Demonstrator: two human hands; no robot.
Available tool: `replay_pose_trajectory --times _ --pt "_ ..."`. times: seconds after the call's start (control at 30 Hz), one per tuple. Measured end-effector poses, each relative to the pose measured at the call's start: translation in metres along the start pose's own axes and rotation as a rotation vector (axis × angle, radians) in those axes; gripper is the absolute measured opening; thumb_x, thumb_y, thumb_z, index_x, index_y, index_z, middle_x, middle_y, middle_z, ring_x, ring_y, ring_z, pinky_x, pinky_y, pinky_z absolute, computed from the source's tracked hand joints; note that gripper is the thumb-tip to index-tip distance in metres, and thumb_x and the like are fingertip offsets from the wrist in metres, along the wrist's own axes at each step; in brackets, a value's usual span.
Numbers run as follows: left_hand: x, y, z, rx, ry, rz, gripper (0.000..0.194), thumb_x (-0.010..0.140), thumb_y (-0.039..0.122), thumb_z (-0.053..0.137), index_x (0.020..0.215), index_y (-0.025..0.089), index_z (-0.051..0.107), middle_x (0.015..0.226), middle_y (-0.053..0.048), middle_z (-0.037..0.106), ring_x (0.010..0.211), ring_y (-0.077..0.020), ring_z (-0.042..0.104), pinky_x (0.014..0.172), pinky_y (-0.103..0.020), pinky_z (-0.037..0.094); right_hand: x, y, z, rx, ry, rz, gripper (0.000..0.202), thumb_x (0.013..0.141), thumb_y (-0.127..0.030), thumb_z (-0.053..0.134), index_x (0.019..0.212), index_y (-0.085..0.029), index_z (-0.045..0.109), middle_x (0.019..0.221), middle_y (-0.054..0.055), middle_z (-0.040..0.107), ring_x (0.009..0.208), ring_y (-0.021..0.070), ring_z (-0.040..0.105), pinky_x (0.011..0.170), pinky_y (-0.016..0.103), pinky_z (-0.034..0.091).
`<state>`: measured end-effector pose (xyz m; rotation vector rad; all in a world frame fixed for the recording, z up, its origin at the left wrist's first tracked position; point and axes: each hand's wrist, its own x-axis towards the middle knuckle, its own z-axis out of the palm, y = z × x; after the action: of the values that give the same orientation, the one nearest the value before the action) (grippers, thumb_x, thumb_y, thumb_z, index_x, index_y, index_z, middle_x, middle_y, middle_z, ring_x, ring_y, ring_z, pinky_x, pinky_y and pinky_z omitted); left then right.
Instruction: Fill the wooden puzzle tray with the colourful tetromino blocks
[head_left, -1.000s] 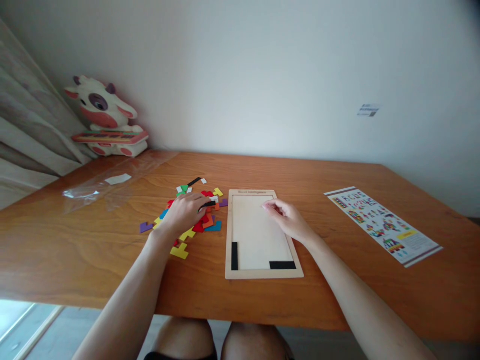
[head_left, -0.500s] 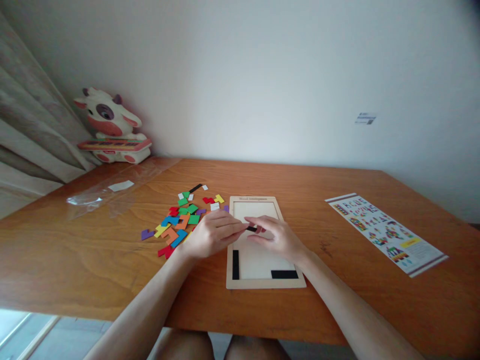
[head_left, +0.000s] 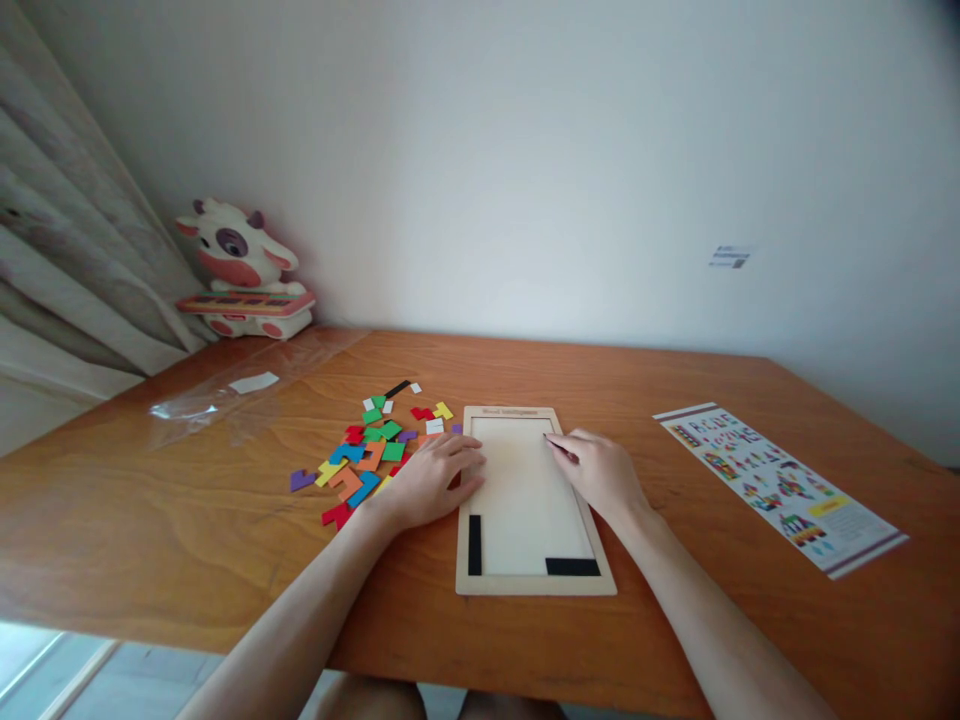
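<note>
A light wooden puzzle tray (head_left: pixel 517 500) with a raised frame lies in front of me. One black strip (head_left: pixel 475 545) lies upright in its lower left, and another black strip (head_left: pixel 572 567) lies crosswise at the lower right. My right hand (head_left: pixel 604 478) is at the tray's upper right side, fingers pinched on a black puzzle piece (head_left: pixel 548 439), which is mostly hidden by the fingers. Over the tray's left rim rests my left hand (head_left: pixel 433 482), fingers loosely spread and holding nothing. Colourful flat puzzle pieces (head_left: pixel 371 457) are scattered just left of it.
A printed pattern sheet (head_left: pixel 780 487) lies on the wooden table (head_left: pixel 247 560) to the right. At the back left are a clear plastic bag (head_left: pixel 214 405) and a toy cow with a keyboard (head_left: pixel 247 270). A black strip (head_left: pixel 397 388) lies behind the loose pieces.
My hands were together over the tray's middle at the black piece. The right hand has carried it to the upper right; the left has let go and moved back left.
</note>
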<state>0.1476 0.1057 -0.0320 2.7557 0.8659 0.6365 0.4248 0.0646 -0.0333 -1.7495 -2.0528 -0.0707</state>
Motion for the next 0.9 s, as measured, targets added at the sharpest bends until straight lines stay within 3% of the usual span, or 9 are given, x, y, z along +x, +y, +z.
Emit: replay_pose_trajectory --times 0.23,0.4,0.7,0.8,0.9 --pt "0.001 0.001 0.002 -0.055 -0.004 0.004 0.020 0.094 0.024 0.056 0.107 0.020 0.070 0.123 -0.010 0.068 0.111 -0.0219 0.067 0.099 -0.035 0.053 -0.003 -0.002 0.006 -0.058 -0.075 0.025 0.042 0.096 -0.047 0.052 0.122 -0.021 0.072 0.098 0.011 0.065 0.089 0.0248 0.064 0.077 0.036 0.050" --pt "0.000 0.001 0.000 -0.068 -0.006 0.003 0.019 0.093 0.024 0.056 0.105 0.020 0.071 0.123 -0.009 0.069 0.109 -0.0209 0.068 0.099 -0.035 0.054 -0.001 0.011 0.008 -0.029 -0.138 0.041 0.046 0.100 -0.042 0.045 0.134 -0.018 0.064 0.098 0.011 0.063 0.087 0.0236 0.065 0.076 0.033 0.048" --pt "0.001 0.002 0.000 -0.037 -0.003 0.026 0.020 0.094 0.025 0.055 0.107 0.022 0.071 0.122 -0.009 0.070 0.110 -0.0212 0.067 0.099 -0.035 0.053 0.009 0.013 0.016 -0.015 -0.106 0.175 0.045 0.100 -0.044 0.042 0.132 -0.023 0.066 0.090 0.010 0.069 0.080 0.0246 0.067 0.067 0.033 0.046" --pt "0.000 0.002 -0.001 -0.016 -0.017 0.047 0.020 0.094 0.026 0.055 0.106 0.023 0.070 0.121 -0.008 0.070 0.113 -0.0218 0.066 0.101 -0.037 0.050 0.008 0.009 0.017 -0.018 -0.088 0.193 0.044 0.099 -0.044 0.042 0.131 -0.023 0.066 0.096 0.012 0.072 0.085 0.0261 0.069 0.069 0.035 0.048" --pt "0.004 -0.010 -0.007 0.009 0.059 -0.003 0.019 0.095 0.028 0.054 0.104 0.023 0.070 0.115 -0.007 0.073 0.110 -0.0218 0.067 0.100 -0.038 0.050 0.007 0.007 0.017 0.026 -0.072 0.183 0.048 0.100 -0.047 0.041 0.132 -0.020 0.063 0.110 0.014 0.073 0.096 0.0296 0.070 0.079 0.038 0.050"
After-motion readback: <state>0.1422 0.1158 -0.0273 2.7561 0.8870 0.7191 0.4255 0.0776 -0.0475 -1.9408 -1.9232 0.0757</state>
